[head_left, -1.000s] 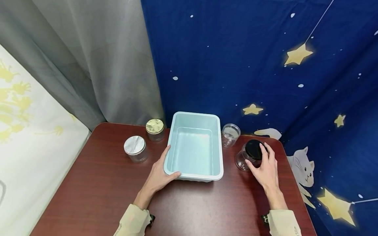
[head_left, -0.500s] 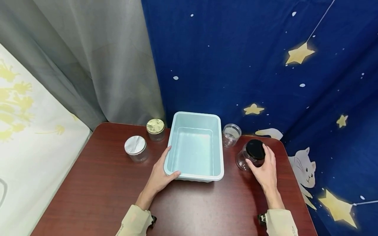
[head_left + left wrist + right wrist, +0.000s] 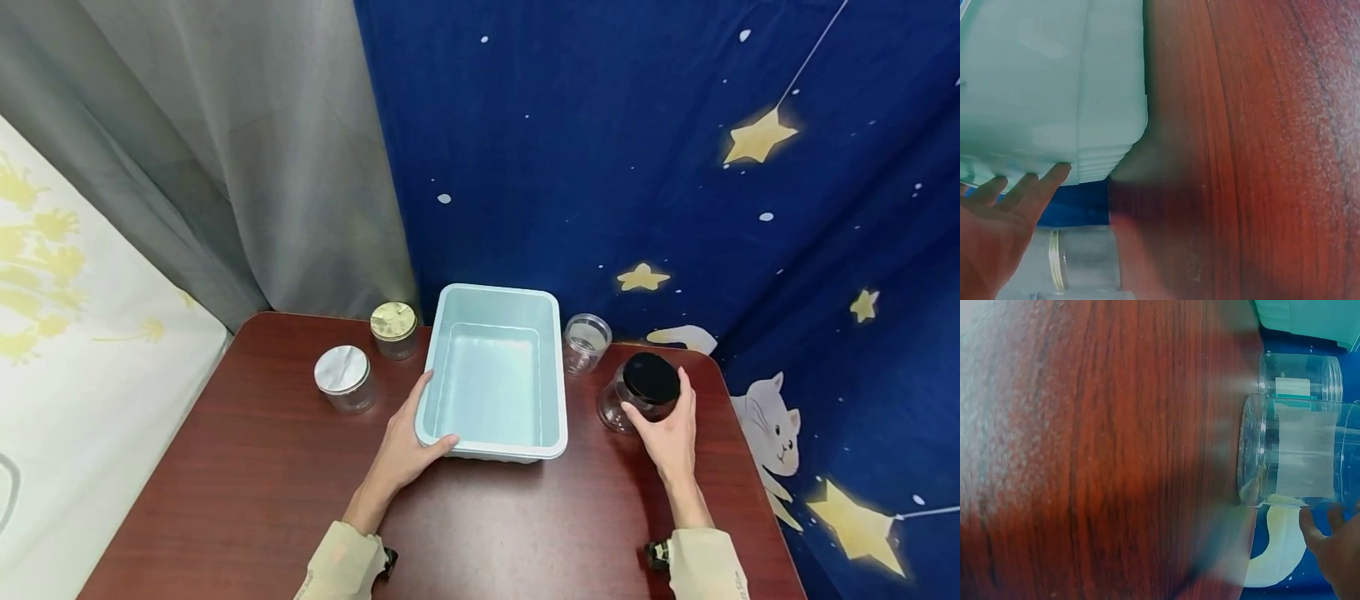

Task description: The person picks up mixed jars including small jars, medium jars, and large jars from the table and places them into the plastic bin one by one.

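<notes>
My left hand [image 3: 401, 450] grips a pale blue plastic tub [image 3: 495, 383] at its front left corner. The thumb lies over the rim while the fingers run along the left side. In the left wrist view, fingertips touch the tub's outer wall [image 3: 1054, 81]. Upright on the table to the right is a clear jar [image 3: 617, 407] with a black lid [image 3: 651, 378]. Round its upper part curls my right hand [image 3: 671, 437], thumb on the near side and fingers at the lid's right edge. The right wrist view shows a pale label [image 3: 1307, 450] on the jar.
Between tub and jar, near the back edge, stands a smaller clear jar [image 3: 585, 346]. Left of the tub are a silver-lidded jar [image 3: 343, 379] and a gold-lidded jar [image 3: 394, 332]. A blue star-patterned curtain [image 3: 570, 167] hangs behind the brown table [image 3: 247, 467].
My right hand's fingers have slid from the top of the black lid to its right edge, and the wrist has shifted slightly left. The left hand and the tub stay in place.
</notes>
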